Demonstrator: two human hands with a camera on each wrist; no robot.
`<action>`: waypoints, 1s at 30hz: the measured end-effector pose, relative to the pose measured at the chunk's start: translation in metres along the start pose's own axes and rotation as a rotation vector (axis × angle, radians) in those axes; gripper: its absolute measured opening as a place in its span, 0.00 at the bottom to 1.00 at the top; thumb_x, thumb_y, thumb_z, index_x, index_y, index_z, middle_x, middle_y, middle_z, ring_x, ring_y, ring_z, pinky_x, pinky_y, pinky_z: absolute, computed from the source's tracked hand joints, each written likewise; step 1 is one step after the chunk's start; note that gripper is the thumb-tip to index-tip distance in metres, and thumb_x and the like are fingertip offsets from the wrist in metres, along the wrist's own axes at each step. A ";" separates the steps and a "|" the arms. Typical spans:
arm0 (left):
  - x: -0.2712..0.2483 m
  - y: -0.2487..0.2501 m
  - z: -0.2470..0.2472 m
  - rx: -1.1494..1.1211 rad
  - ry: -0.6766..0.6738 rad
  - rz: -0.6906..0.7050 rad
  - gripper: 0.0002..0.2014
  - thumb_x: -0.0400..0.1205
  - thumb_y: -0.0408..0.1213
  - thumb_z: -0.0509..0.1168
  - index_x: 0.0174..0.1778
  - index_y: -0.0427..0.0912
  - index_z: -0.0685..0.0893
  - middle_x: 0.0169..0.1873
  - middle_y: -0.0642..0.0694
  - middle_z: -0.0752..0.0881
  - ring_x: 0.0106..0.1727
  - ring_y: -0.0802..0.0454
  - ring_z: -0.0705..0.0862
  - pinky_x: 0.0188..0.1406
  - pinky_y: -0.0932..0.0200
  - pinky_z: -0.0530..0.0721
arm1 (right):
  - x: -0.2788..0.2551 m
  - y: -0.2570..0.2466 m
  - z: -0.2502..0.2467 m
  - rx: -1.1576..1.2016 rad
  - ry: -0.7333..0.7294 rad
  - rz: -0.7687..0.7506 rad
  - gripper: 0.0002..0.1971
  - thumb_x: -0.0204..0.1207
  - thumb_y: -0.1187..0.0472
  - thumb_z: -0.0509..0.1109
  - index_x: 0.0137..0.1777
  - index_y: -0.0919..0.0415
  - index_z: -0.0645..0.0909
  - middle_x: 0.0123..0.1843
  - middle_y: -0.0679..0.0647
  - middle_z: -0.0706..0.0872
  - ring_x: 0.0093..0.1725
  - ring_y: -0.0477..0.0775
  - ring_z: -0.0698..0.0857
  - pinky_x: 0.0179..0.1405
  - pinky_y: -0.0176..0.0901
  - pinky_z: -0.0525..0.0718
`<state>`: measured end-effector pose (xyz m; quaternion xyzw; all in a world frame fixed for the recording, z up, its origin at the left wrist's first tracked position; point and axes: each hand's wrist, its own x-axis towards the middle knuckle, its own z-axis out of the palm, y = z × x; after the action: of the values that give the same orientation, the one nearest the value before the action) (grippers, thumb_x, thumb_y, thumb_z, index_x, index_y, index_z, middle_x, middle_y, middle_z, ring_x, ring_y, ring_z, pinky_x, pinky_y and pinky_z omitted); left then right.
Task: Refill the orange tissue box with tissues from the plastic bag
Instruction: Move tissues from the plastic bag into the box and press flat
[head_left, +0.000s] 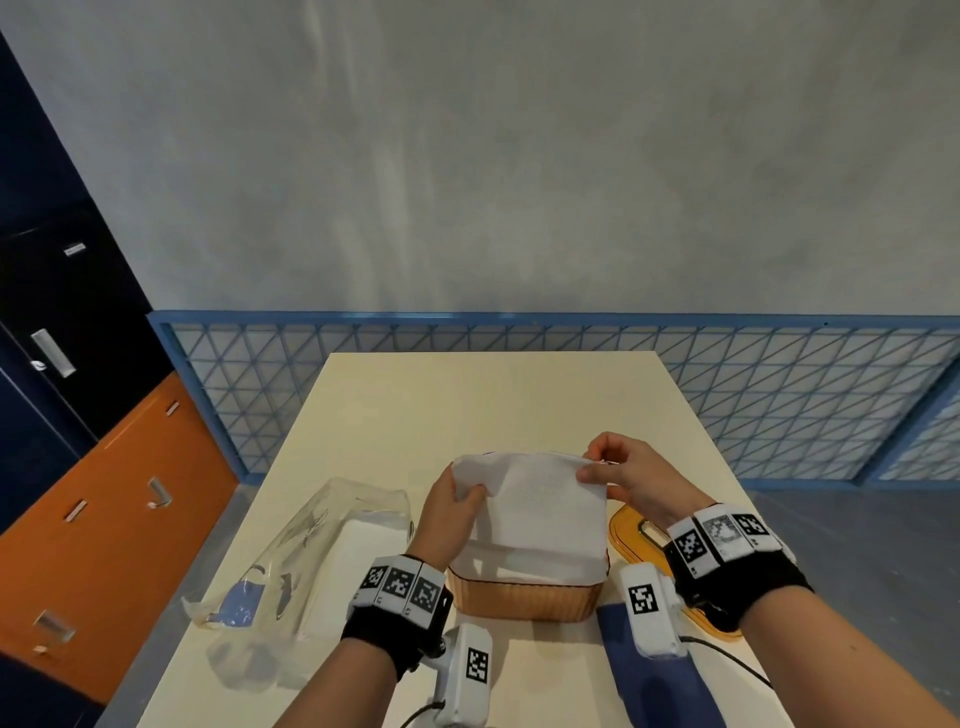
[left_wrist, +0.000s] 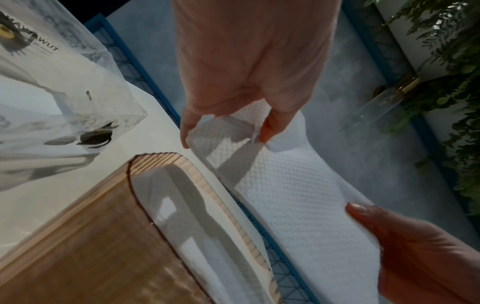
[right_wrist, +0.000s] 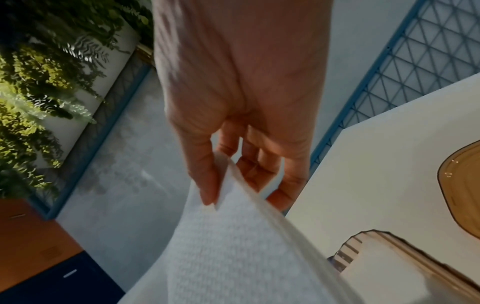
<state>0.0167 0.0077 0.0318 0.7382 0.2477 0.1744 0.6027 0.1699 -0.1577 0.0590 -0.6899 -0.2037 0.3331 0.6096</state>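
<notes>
A white embossed tissue sheet (head_left: 535, 499) (left_wrist: 280, 181) (right_wrist: 221, 246) stands up out of the orange ribbed tissue box (head_left: 524, 597) (left_wrist: 85, 236) (right_wrist: 405, 273) at the table's middle. My left hand (head_left: 457, 493) (left_wrist: 223, 131) pinches the sheet's upper left corner. At the upper right corner my right hand (head_left: 597, 462) (right_wrist: 241, 197) pinches it between thumb and fingers. More white tissue lies inside the box. The clear plastic bag (head_left: 311, 551) (left_wrist: 52, 92) lies left of the box with a white tissue stack in it.
The box's orange lid (head_left: 631, 535) (right_wrist: 462, 185) lies flat on the cream table (head_left: 467, 405) to the right of the box. A blue mesh fence (head_left: 779, 395) runs behind the table. Dark and orange cabinets (head_left: 104, 493) stand at the left.
</notes>
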 end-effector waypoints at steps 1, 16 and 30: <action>0.000 0.001 0.000 -0.020 0.013 0.003 0.15 0.84 0.26 0.57 0.66 0.39 0.75 0.54 0.48 0.80 0.57 0.52 0.77 0.43 0.73 0.76 | -0.001 0.000 0.000 0.018 0.018 -0.009 0.13 0.70 0.79 0.70 0.35 0.61 0.74 0.39 0.56 0.77 0.40 0.53 0.79 0.37 0.39 0.84; -0.011 -0.032 0.014 0.096 0.047 -0.017 0.11 0.84 0.31 0.56 0.61 0.45 0.69 0.50 0.46 0.78 0.52 0.48 0.78 0.43 0.61 0.77 | -0.006 0.049 0.023 -0.291 0.116 0.022 0.13 0.75 0.73 0.67 0.49 0.52 0.80 0.48 0.55 0.86 0.53 0.58 0.83 0.58 0.57 0.81; 0.006 -0.041 0.019 0.748 0.033 -0.284 0.29 0.82 0.31 0.56 0.79 0.47 0.55 0.60 0.47 0.84 0.62 0.47 0.81 0.71 0.46 0.61 | -0.001 0.067 0.030 -0.666 0.272 0.211 0.23 0.75 0.67 0.68 0.71 0.66 0.72 0.63 0.64 0.84 0.62 0.60 0.83 0.51 0.41 0.79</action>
<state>0.0261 0.0025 -0.0120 0.8622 0.4035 -0.0010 0.3063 0.1395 -0.1484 -0.0075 -0.9055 -0.1458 0.2146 0.3357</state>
